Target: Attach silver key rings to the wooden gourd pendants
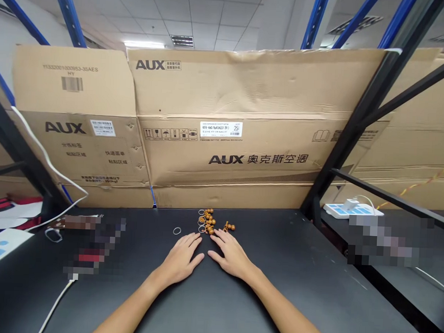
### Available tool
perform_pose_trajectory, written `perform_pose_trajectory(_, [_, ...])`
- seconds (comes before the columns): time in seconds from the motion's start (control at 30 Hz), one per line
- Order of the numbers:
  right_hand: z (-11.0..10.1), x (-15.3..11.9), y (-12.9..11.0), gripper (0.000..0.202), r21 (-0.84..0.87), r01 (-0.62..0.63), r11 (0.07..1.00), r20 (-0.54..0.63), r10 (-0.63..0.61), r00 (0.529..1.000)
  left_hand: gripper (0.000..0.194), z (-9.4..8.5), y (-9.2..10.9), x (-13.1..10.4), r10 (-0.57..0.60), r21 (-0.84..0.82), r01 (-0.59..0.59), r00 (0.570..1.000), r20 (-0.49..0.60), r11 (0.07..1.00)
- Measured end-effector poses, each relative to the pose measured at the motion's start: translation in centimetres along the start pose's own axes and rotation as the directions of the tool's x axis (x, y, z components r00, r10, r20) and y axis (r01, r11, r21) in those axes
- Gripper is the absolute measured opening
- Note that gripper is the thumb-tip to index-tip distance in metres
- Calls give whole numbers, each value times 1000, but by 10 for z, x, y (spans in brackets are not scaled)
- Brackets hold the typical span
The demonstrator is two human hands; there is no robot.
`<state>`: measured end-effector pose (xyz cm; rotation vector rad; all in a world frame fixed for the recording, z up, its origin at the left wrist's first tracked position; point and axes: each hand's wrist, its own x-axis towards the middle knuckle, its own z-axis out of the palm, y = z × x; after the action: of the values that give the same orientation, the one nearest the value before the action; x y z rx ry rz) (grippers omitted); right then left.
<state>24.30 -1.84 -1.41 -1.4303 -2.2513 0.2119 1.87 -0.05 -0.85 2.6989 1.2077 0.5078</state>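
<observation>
My left hand (pixel 183 258) lies flat on the black table, palm down, thumb apart from the fingers. Mirroring it, my right hand (pixel 231 253) also rests flat with its fingers stretched forward. Neither one holds anything. Just past the fingertips is a small cluster of keychains (pixel 210 221) with orange-brown beads and metal rings. To its right, near my right fingertips, sits a separate beaded piece (pixel 229 226); I cannot make out a ring on it. A loose metal ring (pixel 177 231) lies beyond my left hand, slightly to the left.
Behind the black table (pixel 275 296) stand large cardboard boxes (pixel 225 98). A blurred-out object with a white cable (pixel 56 304) lies at left, near a pair of glasses (pixel 53 234) and a power strip (pixel 5 248). Black metal posts (pixel 350 128) frame the right side, with another power strip (pixel 347 210) beyond.
</observation>
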Motion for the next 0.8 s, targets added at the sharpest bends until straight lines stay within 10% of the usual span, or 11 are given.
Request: perform_pose_trajectory(0.8, [2,0,1,45,-10,-23,1000,-57,22,998,45,-6,7,1,18,-16,-19,1000,-24,1000])
